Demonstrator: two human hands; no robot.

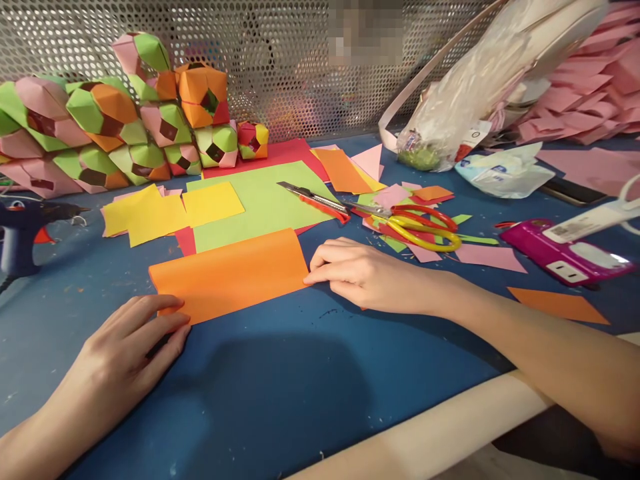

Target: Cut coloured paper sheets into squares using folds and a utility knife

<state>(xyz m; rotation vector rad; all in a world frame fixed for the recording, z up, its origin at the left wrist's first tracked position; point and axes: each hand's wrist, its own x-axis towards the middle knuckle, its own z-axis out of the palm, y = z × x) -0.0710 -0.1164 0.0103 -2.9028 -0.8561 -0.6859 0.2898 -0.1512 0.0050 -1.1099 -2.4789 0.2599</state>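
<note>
A sheet of orange paper (235, 280) lies in front of me on the blue table, folded over with a rounded fold along its far side. At its near left corner, the fingers of my left hand (133, 350) are closed on the edge. My right hand (363, 270) pinches the near right corner between thumb and fingers. Just beyond the orange sheet lie a large green sheet (270, 200) and yellow paper pieces (213, 205). A utility knife (317, 200) with a red body rests on the green sheet. Scissors (425, 223) with red and yellow handles lie beyond my right hand, on paper scraps.
Folded paper balls (100, 110) are stacked at the back left against a perforated metal panel (295, 73). A glue gun (25, 230) stands at the left edge. On the right are a purple power strip (565, 253), a tissue pack (505, 170), a phone (573, 190) and a plastic bag (450, 100).
</note>
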